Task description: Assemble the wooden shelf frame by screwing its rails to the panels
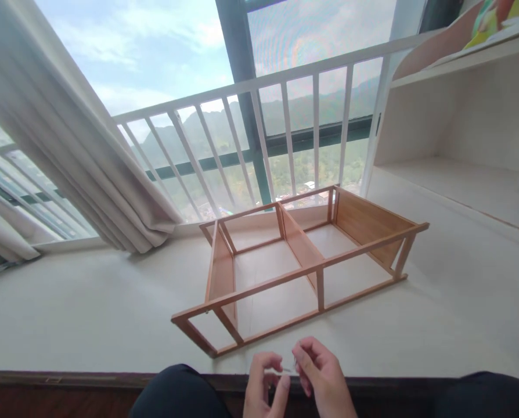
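Note:
My left hand [263, 386] is at the bottom middle, with thumb and forefinger curved toward each other at one end of a thin, pale piece [289, 370] too small to identify. Just beside it, my right hand [323, 377] is closed in a pinch near the other end of that piece. Whatever the right fingertips hold is mostly hidden. Beyond both hands, a wooden shelf frame [259, 284] lies on its side on the white ledge [111, 313], with neither hand touching it. Its three wooden panels, including the middle shelf [298, 232], stand on edge.
A white railing [316, 128] runs along the window behind the frame. Beige curtains [85, 128] hang at the left. On the right stands a white open cabinet [455, 133]. My dark-clothed knees [179, 395] flank the hands at the ledge's front edge.

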A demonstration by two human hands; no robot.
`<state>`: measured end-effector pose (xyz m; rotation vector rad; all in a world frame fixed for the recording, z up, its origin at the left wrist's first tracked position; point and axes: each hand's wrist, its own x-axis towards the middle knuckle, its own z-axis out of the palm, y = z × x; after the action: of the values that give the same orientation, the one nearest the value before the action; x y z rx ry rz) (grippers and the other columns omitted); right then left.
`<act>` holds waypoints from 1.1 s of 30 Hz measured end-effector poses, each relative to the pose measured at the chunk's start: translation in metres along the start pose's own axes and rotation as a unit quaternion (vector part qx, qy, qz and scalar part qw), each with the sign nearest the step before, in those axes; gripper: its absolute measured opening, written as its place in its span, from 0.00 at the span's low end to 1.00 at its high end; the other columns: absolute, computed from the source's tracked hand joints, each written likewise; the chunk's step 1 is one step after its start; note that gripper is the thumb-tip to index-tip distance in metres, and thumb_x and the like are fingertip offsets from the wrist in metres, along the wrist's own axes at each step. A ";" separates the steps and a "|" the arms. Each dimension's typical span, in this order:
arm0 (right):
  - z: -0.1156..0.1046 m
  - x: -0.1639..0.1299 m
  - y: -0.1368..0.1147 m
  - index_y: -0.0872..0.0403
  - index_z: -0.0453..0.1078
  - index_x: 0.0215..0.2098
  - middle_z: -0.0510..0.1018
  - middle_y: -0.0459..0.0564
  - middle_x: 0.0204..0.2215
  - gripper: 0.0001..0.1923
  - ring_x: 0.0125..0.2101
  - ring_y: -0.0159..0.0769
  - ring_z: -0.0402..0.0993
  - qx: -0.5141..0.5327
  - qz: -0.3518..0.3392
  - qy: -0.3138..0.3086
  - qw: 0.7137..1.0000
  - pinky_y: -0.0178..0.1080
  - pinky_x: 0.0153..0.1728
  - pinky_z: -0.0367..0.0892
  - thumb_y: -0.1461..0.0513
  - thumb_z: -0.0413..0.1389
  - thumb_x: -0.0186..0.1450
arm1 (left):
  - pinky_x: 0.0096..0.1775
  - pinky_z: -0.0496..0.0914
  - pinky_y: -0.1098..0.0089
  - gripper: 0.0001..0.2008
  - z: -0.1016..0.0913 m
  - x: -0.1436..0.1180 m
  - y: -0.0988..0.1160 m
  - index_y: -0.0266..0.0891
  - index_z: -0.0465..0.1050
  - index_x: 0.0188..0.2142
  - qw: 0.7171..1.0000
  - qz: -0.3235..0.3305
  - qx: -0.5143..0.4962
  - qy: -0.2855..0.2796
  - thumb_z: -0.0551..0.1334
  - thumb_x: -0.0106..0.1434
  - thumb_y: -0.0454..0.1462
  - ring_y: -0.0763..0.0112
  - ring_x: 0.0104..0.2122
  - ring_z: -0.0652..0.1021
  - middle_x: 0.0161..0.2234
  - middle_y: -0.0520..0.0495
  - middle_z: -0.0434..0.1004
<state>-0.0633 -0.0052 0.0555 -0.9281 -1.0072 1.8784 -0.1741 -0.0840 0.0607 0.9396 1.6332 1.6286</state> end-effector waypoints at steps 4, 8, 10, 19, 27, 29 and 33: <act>0.034 0.002 -0.026 0.57 0.70 0.28 0.69 0.41 0.19 0.26 0.17 0.24 0.57 -0.049 -0.011 -0.055 0.997 0.30 0.19 0.53 0.42 0.66 0.57 | 0.29 0.63 0.73 0.25 -0.025 0.005 0.001 0.34 0.77 0.34 0.979 -0.135 -0.130 -0.076 0.68 0.58 0.56 0.74 0.24 0.69 0.23 0.49 0.71; 0.079 0.008 -0.036 0.57 0.69 0.25 0.66 0.40 0.17 0.23 0.17 0.24 0.58 -0.023 0.006 -0.090 0.996 0.30 0.20 0.54 0.46 0.67 0.56 | 0.26 0.62 0.74 0.27 -0.042 0.006 0.014 0.33 0.78 0.33 0.940 -0.150 -0.293 -0.084 0.66 0.58 0.59 0.76 0.20 0.68 0.20 0.49 0.69; 0.101 0.010 -0.039 0.57 0.70 0.25 0.66 0.39 0.17 0.22 0.16 0.23 0.57 0.014 0.033 -0.105 0.994 0.30 0.19 0.52 0.48 0.68 0.55 | 0.25 0.62 0.76 0.24 -0.048 0.006 0.023 0.35 0.78 0.34 0.923 -0.147 -0.345 -0.088 0.66 0.60 0.56 0.78 0.19 0.67 0.19 0.52 0.66; 0.153 0.015 -0.043 0.57 0.72 0.26 0.66 0.38 0.16 0.18 0.14 0.21 0.56 0.048 0.076 -0.126 0.988 0.27 0.17 0.53 0.52 0.69 0.54 | 0.16 0.56 0.81 0.19 -0.066 0.012 0.038 0.41 0.78 0.39 0.827 -0.124 -0.527 -0.152 0.55 0.70 0.51 0.84 0.11 0.51 0.16 0.58 0.55; 0.162 0.018 -0.044 0.58 0.73 0.26 0.67 0.39 0.16 0.20 0.14 0.19 0.57 0.063 0.110 -0.108 0.986 0.25 0.16 0.53 0.52 0.72 0.49 | 0.16 0.59 0.82 0.20 -0.069 0.019 0.049 0.41 0.79 0.41 0.785 -0.103 -0.585 -0.176 0.53 0.72 0.49 0.85 0.12 0.50 0.18 0.58 0.55; 0.163 0.019 -0.043 0.58 0.74 0.26 0.66 0.39 0.14 0.20 0.14 0.20 0.57 0.061 0.116 -0.103 0.986 0.25 0.16 0.55 0.51 0.72 0.49 | 0.16 0.59 0.83 0.18 -0.069 0.020 0.052 0.41 0.79 0.41 0.783 -0.106 -0.589 -0.170 0.54 0.72 0.48 0.85 0.13 0.49 0.18 0.59 0.54; 0.165 0.022 -0.043 0.57 0.74 0.27 0.66 0.39 0.13 0.21 0.13 0.21 0.58 0.063 0.128 -0.103 0.984 0.26 0.16 0.58 0.50 0.73 0.49 | 0.16 0.58 0.83 0.17 -0.067 0.022 0.058 0.40 0.78 0.41 0.780 -0.109 -0.596 -0.159 0.56 0.71 0.48 0.85 0.13 0.48 0.18 0.59 0.54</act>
<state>-0.2014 -0.0190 0.1569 -0.8326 -0.9088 2.2651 -0.2396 -0.1033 0.1218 0.2727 0.2372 1.7455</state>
